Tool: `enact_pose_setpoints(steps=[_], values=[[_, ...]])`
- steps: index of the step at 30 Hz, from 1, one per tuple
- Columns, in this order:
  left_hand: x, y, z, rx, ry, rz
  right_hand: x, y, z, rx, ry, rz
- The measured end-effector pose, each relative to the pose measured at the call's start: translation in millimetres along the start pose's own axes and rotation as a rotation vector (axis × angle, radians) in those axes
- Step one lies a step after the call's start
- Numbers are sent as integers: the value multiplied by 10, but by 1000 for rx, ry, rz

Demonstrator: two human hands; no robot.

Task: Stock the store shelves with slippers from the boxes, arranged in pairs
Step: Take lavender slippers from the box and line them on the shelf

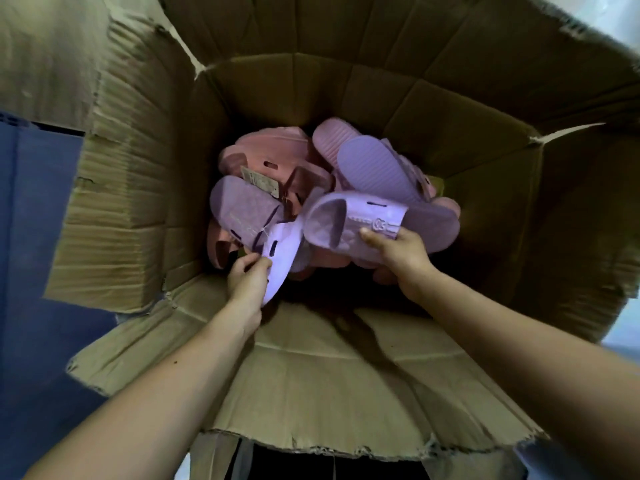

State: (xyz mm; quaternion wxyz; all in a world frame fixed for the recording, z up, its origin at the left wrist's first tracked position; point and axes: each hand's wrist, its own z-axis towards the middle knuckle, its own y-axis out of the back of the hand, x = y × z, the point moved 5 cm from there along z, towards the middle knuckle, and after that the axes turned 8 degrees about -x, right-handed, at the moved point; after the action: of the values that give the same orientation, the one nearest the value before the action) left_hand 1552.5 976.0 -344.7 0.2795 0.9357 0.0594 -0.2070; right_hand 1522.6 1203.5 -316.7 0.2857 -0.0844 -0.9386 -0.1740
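Observation:
I look down into a deep cardboard box [450, 109] with a heap of slippers at its bottom. My left hand [246, 277] grips the strap of a lilac slipper [280, 252] at the heap's near left. My right hand [398, 247] holds another lilac slipper [349, 223] by its side, thumb on the strap. Pink slippers [270, 150] lie at the back, one with a paper tag [259, 180]. More purple slippers [374, 168] lie sole up at the back right.
The box flaps [329, 393] stand open all round, the near one folded toward me with a torn edge. A blue crate or wall [31, 237] stands left of the box. No shelf is in view.

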Motion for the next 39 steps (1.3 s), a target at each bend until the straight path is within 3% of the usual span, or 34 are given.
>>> enact_pose_setpoints(steps=[4, 9, 15, 21, 33, 39], values=[[-236, 82, -165, 34, -170, 291, 421, 29, -114, -58, 26, 181], [-334, 161, -553, 241, -261, 627, 778, 98, -340, -64, -36, 214], [-549, 246, -1148, 340, -403, 676, 1267, 397, -816, -81, 45, 246], [-845, 341, -1578, 359, -578, 686, 1473, 549, -1368, 5, -10, 372], [-975, 1190, -2471, 231, -663, 786, 1981, 114, -2976, 161, 49, 202], [-1406, 1587, -2717, 177, -714, 621, 2570, 196, -3469, 170, 166, 165]])
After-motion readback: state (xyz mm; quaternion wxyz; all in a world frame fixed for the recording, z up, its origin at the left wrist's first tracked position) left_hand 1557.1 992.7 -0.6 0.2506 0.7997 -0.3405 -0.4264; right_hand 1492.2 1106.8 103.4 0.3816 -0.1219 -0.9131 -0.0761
